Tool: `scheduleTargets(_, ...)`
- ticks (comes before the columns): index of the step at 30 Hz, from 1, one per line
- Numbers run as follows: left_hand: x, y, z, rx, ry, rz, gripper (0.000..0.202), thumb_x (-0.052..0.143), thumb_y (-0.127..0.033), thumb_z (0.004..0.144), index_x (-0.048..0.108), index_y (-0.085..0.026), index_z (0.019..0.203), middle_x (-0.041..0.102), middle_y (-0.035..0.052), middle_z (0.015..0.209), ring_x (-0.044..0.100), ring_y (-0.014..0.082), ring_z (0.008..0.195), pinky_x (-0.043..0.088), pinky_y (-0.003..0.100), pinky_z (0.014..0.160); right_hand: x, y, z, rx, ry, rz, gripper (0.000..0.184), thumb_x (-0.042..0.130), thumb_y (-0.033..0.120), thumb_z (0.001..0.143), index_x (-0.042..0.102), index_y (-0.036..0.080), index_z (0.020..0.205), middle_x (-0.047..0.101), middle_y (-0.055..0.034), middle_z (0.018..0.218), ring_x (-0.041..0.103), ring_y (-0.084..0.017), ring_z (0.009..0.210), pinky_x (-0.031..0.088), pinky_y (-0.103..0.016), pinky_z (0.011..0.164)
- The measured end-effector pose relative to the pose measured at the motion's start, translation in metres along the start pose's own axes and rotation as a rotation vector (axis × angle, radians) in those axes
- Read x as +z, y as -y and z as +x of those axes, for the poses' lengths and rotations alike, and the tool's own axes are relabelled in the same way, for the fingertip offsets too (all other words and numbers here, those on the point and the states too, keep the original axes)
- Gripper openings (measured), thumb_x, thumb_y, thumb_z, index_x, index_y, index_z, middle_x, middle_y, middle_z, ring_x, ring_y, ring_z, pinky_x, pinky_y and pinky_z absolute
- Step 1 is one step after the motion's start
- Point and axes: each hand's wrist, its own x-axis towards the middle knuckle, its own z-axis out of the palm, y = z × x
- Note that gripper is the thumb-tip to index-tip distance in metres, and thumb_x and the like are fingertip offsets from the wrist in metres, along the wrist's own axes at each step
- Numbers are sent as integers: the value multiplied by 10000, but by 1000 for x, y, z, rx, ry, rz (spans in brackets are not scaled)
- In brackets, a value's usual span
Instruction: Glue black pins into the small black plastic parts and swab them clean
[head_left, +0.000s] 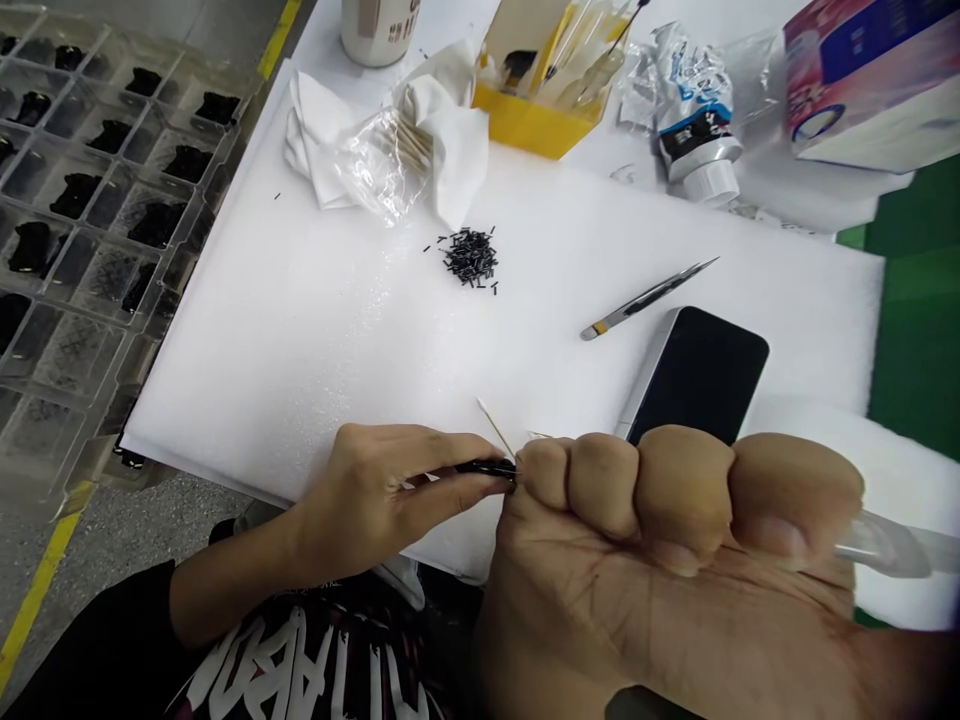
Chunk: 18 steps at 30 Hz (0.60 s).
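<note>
My left hand (390,490) pinches a small, thin black part (487,467) between thumb and fingers, over the front edge of the white foam sheet (337,340). Close to the camera, my right hand (660,540) is curled shut, its little-finger side touching or nearly touching the black part. From its right side sticks out a translucent plastic tube (885,545); the rest of the tube is hidden in the fist. A cotton swab (493,425) shows just beyond the black part, its lower end hidden by the hands.
On the foam lie a pile of tiny black pins (471,257), tweezers (649,298) and a black-faced phone (701,375). Behind are crumpled tissue (457,150), a yellow box (525,120), a paste tube (694,120) and a carton (862,80). Compartment trays (82,345) with black parts stand left.
</note>
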Motion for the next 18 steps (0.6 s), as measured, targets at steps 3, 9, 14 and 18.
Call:
scheduleTargets(3,1,0,0,12,-7,6,158,831,-305,1154,938,-212,1225,960,60,1061,890,191,806,775,266,790,15,-4,-1,-190,-46,-38,730,975,518,897,326,246,704,138,117,591,35,-93,520,207,-302,448)
scheduleTargets(9,2,1,2,86,-28,-1,114,827,-235,1146,916,-180,1192,961,48,1049,887,157,792,744,213,742,-23,-13,12,-331,-1,-37,752,971,540,787,267,281,738,210,131,552,9,-102,454,122,-344,360)
scheduleTargets(14,2,1,2,84,-22,4,112,831,-236,1144,912,-193,1208,963,42,1077,899,163,826,750,214,770,-51,-15,21,-347,144,-47,596,910,524,832,370,296,728,238,129,517,31,-112,411,148,-350,321)
scheduleTargets(18,2,2,2,103,-22,16,102,837,-245,1146,899,-194,1211,964,44,1086,894,156,818,753,217,764,-32,-14,17,-345,142,-61,660,970,486,827,355,283,701,245,128,507,29,-106,411,152,-352,314)
